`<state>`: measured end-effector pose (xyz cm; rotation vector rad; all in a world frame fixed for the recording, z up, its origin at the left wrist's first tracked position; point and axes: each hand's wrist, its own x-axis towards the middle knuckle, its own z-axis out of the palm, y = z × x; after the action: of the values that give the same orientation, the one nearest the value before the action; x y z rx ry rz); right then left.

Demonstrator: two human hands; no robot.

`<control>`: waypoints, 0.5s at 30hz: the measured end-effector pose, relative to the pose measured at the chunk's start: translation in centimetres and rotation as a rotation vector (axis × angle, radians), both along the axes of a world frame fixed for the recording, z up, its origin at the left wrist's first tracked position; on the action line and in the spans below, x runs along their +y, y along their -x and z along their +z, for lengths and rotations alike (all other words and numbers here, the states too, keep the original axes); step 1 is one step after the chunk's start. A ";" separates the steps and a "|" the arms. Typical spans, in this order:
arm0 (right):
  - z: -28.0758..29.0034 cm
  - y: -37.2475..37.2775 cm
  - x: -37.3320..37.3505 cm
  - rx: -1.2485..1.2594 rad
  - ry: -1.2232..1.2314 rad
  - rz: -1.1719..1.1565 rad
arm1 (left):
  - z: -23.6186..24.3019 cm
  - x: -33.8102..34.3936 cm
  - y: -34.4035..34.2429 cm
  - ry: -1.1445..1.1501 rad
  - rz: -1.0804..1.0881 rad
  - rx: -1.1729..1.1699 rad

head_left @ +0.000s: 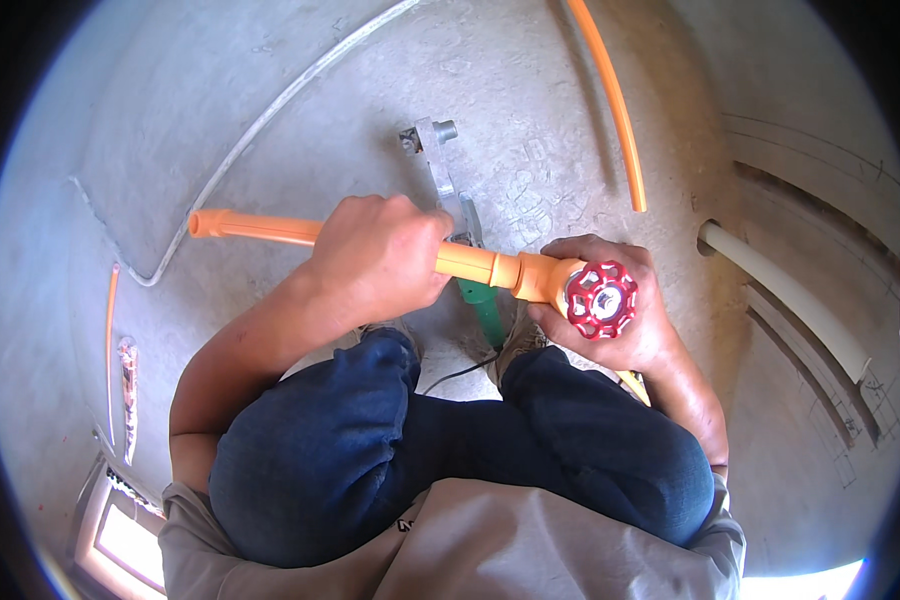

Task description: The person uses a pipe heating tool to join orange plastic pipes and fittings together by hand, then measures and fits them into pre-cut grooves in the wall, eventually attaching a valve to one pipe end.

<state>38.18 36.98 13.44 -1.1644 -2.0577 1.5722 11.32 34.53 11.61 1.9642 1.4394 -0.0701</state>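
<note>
An orange plastic pipe (270, 227) runs crosswise in front of me, with a fitting at its left end. My left hand (380, 255) is wrapped round its middle. At the pipe's right end sits an orange valve (538, 277) with a red wheel handle (602, 300) facing up toward me. My right hand (625, 325) grips the valve body from the right, fingers behind it and thumb below. Beneath the pipe, a pipe welding tool with a green handle (485, 312) and a grey metal head (435, 150) stands between my feet, partly hidden by the pipe and my left hand.
A grey hose or conduit (270, 110) curves over the concrete floor (340, 140) at the left. Another orange pipe (610, 90) lies at the far right. A white pipe (785, 300) sticks out near the grooved wall (830, 260). A black cord (460, 372) runs by my feet.
</note>
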 end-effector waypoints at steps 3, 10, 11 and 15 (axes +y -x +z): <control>0.5 0.3 -0.4 -0.056 -0.087 0.030 | 0.4 -0.3 -0.2 0.022 -0.030 0.049; 1.1 0.4 -1.1 -0.030 -0.179 0.058 | 1.7 -1.0 -0.4 0.033 -0.042 0.026; 1.5 0.5 -0.9 -0.041 -0.188 0.063 | 1.9 -0.9 -0.4 0.034 -0.040 0.028; 1.8 0.5 -0.7 -0.042 -0.185 0.066 | 2.5 -0.8 -0.6 0.025 -0.044 0.038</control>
<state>37.67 36.24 15.28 -1.0819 -2.2352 1.3617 11.91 33.75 14.13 1.9844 1.4137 -0.1452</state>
